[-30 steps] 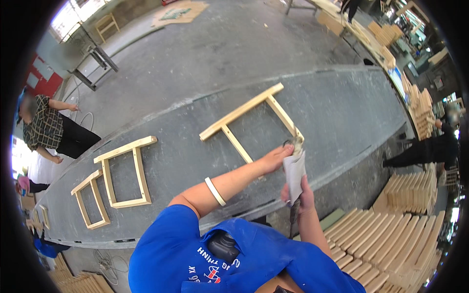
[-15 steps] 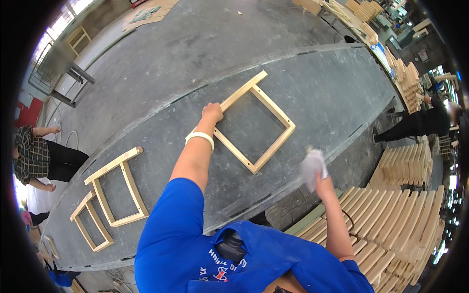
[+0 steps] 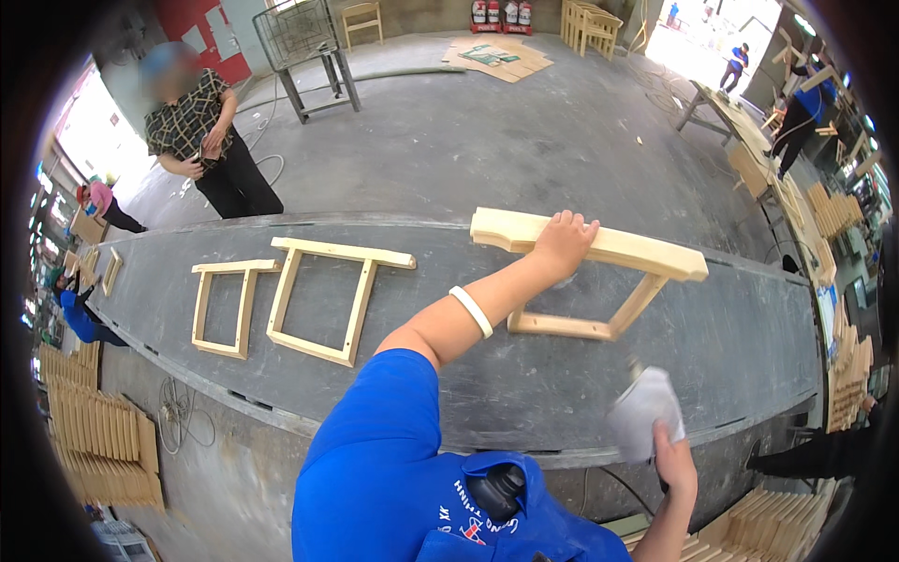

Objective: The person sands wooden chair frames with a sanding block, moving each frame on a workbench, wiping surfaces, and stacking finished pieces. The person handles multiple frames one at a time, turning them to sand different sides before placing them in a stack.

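near three o'clock, the tilted frame (image 3: 646,251) is smooth, matt, pale wood; two flat frames (image 3: 343,252) at nine look alike. the tabletop (image 3: 524,398) is matt grey, scuffed. at four, a blurred whitish wrap (image 3: 649,412), cloth or paper unclear.

Wooden frame (image 3: 646,251) gripped at its thick rail by left hand (image 3: 566,245); frame tilted up over grey table (image 3: 749,375). Pale-covered tool (image 3: 644,412), narrow-tipped and blurred, held in right hand (image 3: 676,461) near table's closer edge. Two similar frames (image 3: 358,311) laid flat leftward. Checked-shirted person (image 3: 198,126) seen across table.
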A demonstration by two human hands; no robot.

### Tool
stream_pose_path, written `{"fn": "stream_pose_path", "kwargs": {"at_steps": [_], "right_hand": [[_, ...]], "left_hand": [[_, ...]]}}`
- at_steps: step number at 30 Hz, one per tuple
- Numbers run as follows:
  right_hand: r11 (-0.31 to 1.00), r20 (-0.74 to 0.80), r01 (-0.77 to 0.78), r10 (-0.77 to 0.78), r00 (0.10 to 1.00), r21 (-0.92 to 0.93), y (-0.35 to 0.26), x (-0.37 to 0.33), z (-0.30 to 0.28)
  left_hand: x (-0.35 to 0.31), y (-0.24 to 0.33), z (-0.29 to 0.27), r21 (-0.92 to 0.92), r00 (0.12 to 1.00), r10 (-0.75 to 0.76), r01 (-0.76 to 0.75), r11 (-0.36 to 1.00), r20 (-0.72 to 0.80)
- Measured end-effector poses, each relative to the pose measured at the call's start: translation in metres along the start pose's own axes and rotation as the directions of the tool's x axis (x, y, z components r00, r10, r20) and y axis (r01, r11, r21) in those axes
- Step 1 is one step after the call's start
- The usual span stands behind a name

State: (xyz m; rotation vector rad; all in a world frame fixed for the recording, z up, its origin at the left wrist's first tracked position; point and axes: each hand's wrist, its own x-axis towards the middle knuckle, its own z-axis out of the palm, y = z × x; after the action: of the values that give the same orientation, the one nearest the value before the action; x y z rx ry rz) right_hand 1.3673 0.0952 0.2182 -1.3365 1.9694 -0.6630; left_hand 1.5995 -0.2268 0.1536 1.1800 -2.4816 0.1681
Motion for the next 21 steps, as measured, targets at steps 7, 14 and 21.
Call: {"fn": "stream_pose_path", "kwargs": {"at_steps": [7, 14, 21], "right_hand": [[0.984, -0.229, -0.156, 0.133, 0.964, -0.084, 0.009, -0.029, -0.047], [0.999, 0.076, -0.016, 0.019, 0.997, -0.043, -0.009, -0.047, 0.034], [0.998, 0.229, -0.026, 0.013, 0.973, 0.053, -0.067, -0.069, 0.072]], "left_hand": [[-0.076, -0.005, -0.003, 0.189, 0.921, 0.142, -0.076, 0.979, -0.364], [-0.113, -0.01, -0.015, -0.017, 0.983, 0.142, -0.141, 0.99, 0.114], [-0.109, -0.006, -0.024, -0.042, 0.961, 0.188, -0.184, 0.982, 0.202]]}}
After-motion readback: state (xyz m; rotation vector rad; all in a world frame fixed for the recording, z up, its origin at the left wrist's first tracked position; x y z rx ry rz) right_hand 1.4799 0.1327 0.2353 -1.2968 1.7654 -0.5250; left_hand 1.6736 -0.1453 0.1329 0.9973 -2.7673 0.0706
